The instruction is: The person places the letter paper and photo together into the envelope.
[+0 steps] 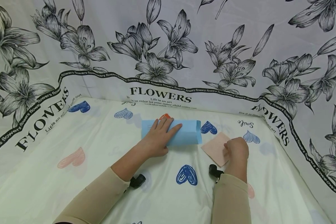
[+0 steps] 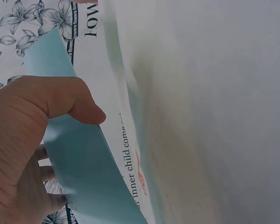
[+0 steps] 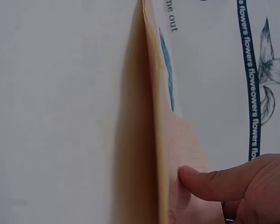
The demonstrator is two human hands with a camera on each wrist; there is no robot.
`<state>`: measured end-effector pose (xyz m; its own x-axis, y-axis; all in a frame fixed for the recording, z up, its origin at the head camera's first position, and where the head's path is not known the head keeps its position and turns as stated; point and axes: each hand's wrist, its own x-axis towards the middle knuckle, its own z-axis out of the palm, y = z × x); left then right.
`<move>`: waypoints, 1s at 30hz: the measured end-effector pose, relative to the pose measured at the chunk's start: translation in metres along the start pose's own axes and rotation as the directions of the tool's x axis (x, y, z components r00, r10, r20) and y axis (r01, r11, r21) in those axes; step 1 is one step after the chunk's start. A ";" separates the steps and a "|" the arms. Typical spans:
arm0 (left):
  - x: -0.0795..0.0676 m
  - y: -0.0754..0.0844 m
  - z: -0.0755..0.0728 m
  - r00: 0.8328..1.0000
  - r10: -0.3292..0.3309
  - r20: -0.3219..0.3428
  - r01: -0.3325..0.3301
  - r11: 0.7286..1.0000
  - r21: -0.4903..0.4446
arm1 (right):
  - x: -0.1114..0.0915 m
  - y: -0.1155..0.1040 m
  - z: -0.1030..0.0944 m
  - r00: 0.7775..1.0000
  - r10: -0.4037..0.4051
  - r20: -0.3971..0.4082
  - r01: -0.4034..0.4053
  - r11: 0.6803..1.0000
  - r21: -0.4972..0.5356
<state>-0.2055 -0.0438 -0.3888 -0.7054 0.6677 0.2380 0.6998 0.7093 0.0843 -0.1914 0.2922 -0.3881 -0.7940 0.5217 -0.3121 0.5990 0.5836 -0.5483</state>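
A light blue folded paper (image 1: 182,137), shaped like an envelope with a flap at its right end, sits near the middle of the cloth. Over its top lie the spread fingers of my left hand (image 1: 156,140). In the left wrist view the thumb presses the near face of the blue folded paper (image 2: 91,163), with fingers partly hidden behind it. To the right, my right hand (image 1: 238,151) pinches a square pink paper (image 1: 217,149) by its right side. Faint lines and a yellowish edge show on the pink paper (image 3: 184,144) in the right wrist view, beside the thumb.
A white cloth (image 1: 156,193) printed with blue and pink hearts covers the surface. Behind and at the sides hangs a white curtain (image 1: 201,18) with black flower prints. A small black wrist camera (image 1: 137,181) sits under the left wrist, another (image 1: 215,171) by the right.
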 end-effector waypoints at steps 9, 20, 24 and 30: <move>0.001 0.000 0.001 1.000 -0.006 0.013 0.006 1.000 0.010 | 0.002 0.000 0.000 0.998 -0.053 0.027 0.052 0.998 0.040; 0.000 0.001 -0.001 1.000 -0.002 0.017 0.002 1.000 0.004 | 0.006 -0.004 0.001 0.996 -0.079 -0.031 0.083 0.988 0.131; 0.000 0.001 -0.001 1.000 -0.003 0.019 0.003 1.000 0.004 | 0.006 -0.008 0.000 0.996 -0.074 -0.053 0.082 0.980 0.180; 0.000 0.001 -0.001 1.000 -0.007 0.017 0.007 1.000 0.013 | 0.006 -0.014 -0.002 0.995 -0.053 -0.089 0.073 0.968 0.241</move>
<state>-0.2047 -0.0435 -0.3877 -0.7123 0.6661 0.2213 0.6933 0.7169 0.0738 -0.2044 0.2883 -0.3811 -0.8124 0.5431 -0.2124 0.4963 0.4529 -0.7406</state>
